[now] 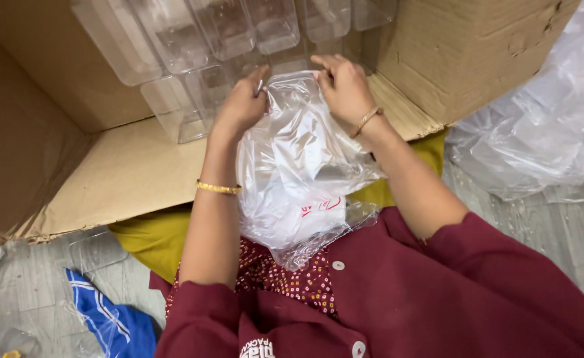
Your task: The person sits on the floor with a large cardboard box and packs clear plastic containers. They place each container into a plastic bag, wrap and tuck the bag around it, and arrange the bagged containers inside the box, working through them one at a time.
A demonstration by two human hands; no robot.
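Nearest to us, over our lap and the maroon sleeves, hangs the clear plastic bag (298, 179), its lower end crumpled at about 6 o'clock and something white with a red mark showing through the film; we cannot tell what that is. The bag runs up toward 12 o'clock, where both hands meet at its top edge. Our left hand (242, 103) sits at 11 o'clock of the bag, its fingers (255, 79) curled together and pinching the film at the mouth. Our right hand (348, 89) sits at 1 o'clock, its fingers (325, 66) bent and closed on the opposite side of that mouth. We judge the work to be midway: the bag looks filled and gathered, but its mouth is not yet closed or set down. Just beyond the hands, clear plastic containers (219, 46) stand in rows inside the open cardboard box (126, 166). At 3 o'clock, well apart, loose plastic sheeting (543, 126) lies on the floor (557, 232).
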